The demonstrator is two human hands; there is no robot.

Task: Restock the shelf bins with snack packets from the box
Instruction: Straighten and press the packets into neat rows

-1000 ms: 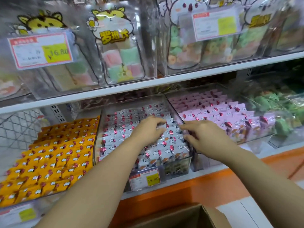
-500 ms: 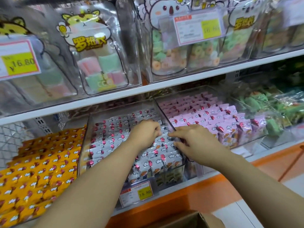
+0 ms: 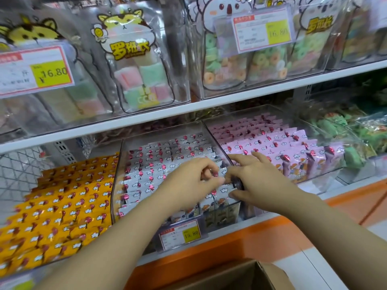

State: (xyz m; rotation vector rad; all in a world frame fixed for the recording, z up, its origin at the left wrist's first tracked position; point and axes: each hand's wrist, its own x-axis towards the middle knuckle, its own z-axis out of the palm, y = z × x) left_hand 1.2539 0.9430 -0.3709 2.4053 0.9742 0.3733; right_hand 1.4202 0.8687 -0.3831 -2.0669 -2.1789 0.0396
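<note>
Snack packets [image 3: 159, 164] nearly fill the centre-frame bin [image 3: 118, 168]; my left hand [image 3: 188, 181] and right hand [image 3: 259, 181] each pinch packets at its front right corner. Little seems left here.

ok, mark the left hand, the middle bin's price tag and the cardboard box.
left hand [image 3: 188, 178], head view, on the back of the hand.
price tag [image 3: 180, 234], head view, middle of the label.
cardboard box [image 3: 276, 278], head view, on the open flap at the right.
</note>
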